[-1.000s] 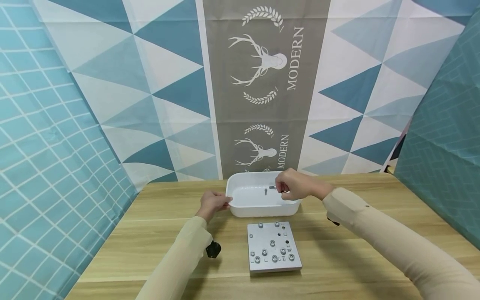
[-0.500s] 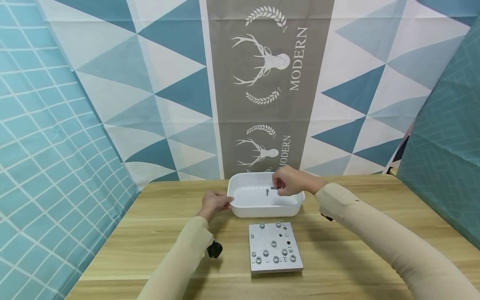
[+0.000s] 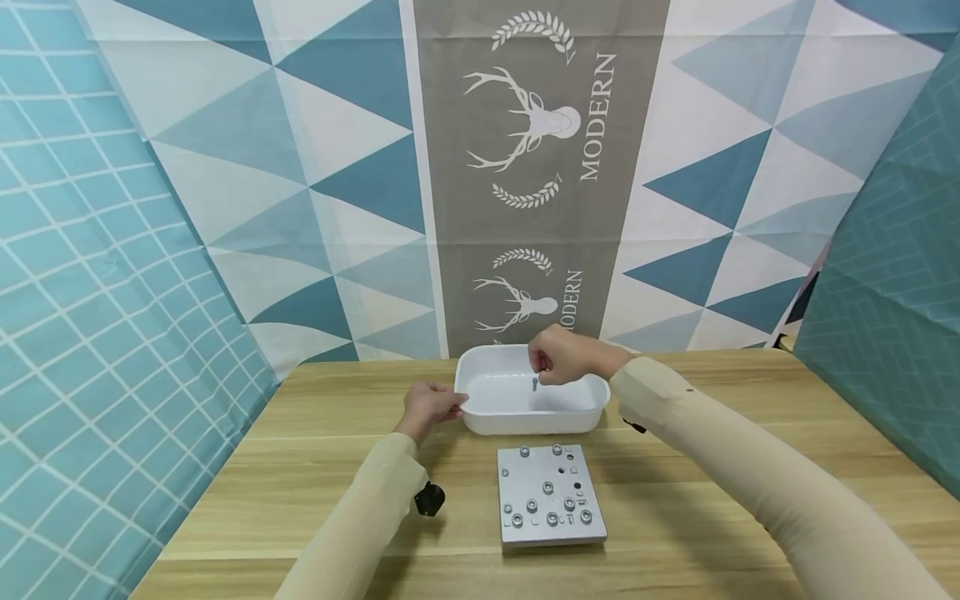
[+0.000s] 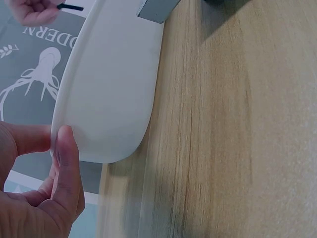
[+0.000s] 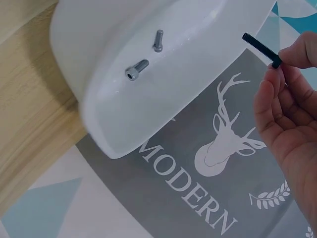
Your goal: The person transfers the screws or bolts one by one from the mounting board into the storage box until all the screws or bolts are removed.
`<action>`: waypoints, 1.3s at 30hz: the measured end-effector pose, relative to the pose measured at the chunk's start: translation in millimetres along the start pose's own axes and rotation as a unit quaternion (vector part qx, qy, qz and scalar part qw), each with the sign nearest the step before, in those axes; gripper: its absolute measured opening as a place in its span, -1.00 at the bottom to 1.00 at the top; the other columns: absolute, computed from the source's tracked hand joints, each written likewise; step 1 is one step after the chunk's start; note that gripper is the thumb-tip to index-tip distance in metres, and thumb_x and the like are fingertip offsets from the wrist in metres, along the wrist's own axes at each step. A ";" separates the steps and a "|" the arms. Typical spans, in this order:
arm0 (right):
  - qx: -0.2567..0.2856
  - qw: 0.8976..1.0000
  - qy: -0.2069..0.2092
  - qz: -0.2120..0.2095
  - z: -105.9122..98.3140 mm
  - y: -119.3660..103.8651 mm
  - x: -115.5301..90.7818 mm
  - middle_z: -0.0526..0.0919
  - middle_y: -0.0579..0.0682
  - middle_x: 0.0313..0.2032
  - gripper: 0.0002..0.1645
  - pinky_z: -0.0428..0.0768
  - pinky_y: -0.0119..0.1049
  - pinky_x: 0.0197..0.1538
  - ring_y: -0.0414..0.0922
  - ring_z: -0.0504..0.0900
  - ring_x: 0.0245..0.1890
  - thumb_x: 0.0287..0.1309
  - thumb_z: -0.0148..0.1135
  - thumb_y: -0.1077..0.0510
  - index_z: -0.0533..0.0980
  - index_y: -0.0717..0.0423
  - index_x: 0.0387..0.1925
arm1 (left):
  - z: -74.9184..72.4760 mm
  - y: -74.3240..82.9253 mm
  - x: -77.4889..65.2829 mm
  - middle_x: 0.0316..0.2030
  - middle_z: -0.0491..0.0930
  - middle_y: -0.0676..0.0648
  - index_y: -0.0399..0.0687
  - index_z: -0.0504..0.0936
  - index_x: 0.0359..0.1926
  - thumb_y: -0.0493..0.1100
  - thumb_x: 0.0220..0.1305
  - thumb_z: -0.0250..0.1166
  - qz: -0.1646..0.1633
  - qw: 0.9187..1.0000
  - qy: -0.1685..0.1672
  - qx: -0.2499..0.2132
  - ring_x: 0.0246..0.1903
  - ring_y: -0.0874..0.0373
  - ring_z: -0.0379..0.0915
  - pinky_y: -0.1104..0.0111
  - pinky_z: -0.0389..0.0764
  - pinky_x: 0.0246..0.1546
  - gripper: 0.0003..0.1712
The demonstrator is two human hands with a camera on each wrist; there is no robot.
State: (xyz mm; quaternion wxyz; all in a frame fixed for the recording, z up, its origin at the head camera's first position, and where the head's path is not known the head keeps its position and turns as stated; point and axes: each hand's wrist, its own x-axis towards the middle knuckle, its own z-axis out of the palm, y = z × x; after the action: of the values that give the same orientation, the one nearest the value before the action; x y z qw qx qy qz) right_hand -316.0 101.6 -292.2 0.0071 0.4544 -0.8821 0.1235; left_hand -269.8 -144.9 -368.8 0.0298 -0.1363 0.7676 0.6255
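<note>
My left hand (image 3: 431, 407) pinches the left rim of a white plastic tray (image 3: 534, 424) between thumb and fingers. Above the tray's right half is my right hand (image 3: 567, 356). In the right wrist view, thumb and fingers pinch a dark threaded screw (image 5: 261, 50) by its head, its shank pointing up and away from the hand. Two silver socket-head screws, a larger one (image 5: 136, 70) and a slimmer one (image 5: 158, 40), lie on the tray's floor. The left wrist view shows the dark screw's shank (image 4: 72, 7) sticking out from the right hand.
A silver metal block (image 3: 522, 479) with several socket-head screws seated in it and some open holes lies in front of the tray. Both rest on a wood-grain table (image 3: 315, 475). Patterned cloth (image 3: 360, 200) hangs behind and at both sides.
My right hand has moved left over the tray and slightly up, and now covers one of the screws in the head view. The left hand keeps its hold on the rim.
</note>
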 end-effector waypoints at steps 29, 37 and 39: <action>-0.016 0.999 -0.022 0.047 9.2 30.1 46.2 0.61 -0.05 -0.62 -0.90 0.44 -0.57 -0.53 -0.30 0.43 -0.62 -0.13 0.26 0.33 0.58 0.12 -0.62 | -1.9 11.4 0.8 -0.47 0.52 -0.06 -0.45 0.61 -0.16 -0.36 0.08 0.38 0.010 1.000 0.010 0.013 -0.67 0.34 0.50 0.48 0.75 -0.43 -0.71; -0.022 0.997 -0.036 0.067 22.7 39.2 52.8 0.61 -0.06 -0.61 -0.90 0.41 -0.59 -0.54 -0.30 0.42 -0.61 -0.10 0.26 0.32 0.59 0.13 -0.62 | 0.4 2.1 0.3 -0.51 0.52 -0.06 -0.46 0.61 -0.23 -0.38 0.07 0.38 0.013 1.000 0.011 0.007 -0.68 0.33 0.50 0.49 0.74 -0.45 -0.76; -0.022 0.997 -0.036 0.066 29.1 41.9 51.8 0.60 -0.07 -0.62 -0.90 0.39 -0.60 -0.54 -0.31 0.41 -0.62 -0.11 0.26 0.33 0.60 0.13 -0.62 | 1.7 -1.3 -0.6 -0.51 0.52 -0.06 -0.46 0.62 -0.24 -0.37 0.07 0.38 0.012 1.000 0.011 0.011 -0.68 0.33 0.50 0.50 0.74 -0.45 -0.77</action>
State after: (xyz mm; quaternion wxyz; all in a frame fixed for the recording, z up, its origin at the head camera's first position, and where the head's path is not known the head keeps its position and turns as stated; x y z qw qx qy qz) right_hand -377.1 76.9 -322.8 -0.0224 0.3987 -0.9126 0.0878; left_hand -269.2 -143.4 -370.3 0.0156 -0.1335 0.7761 0.6162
